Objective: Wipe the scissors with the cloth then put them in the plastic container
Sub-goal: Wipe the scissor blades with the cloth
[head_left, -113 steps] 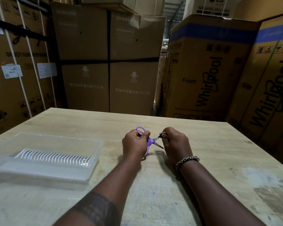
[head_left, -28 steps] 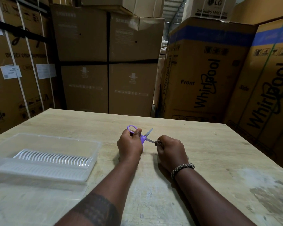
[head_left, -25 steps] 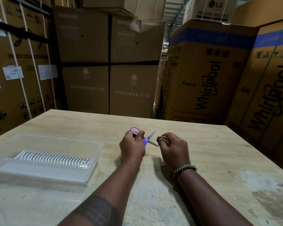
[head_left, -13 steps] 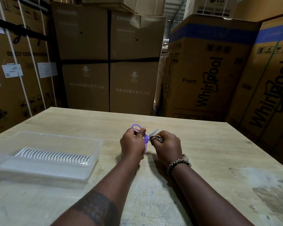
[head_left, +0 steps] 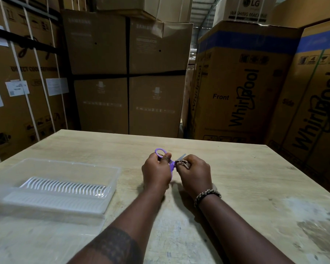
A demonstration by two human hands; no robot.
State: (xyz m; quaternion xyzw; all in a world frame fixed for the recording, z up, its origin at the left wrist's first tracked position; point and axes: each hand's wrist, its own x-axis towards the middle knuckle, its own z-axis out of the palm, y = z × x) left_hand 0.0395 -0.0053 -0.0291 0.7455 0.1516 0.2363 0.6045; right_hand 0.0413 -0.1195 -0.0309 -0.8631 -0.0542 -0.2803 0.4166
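Left hand grip closed on purple-handled scissors, right hand pinching bunched cloth around steel blade

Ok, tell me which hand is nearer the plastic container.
Left. The left hand, holding the scissors, is just right of the plastic container; the right hand with the cloth is farther right.

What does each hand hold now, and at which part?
The left hand holds the purple scissors by the handles. The right hand pinches a small cloth around the blades.
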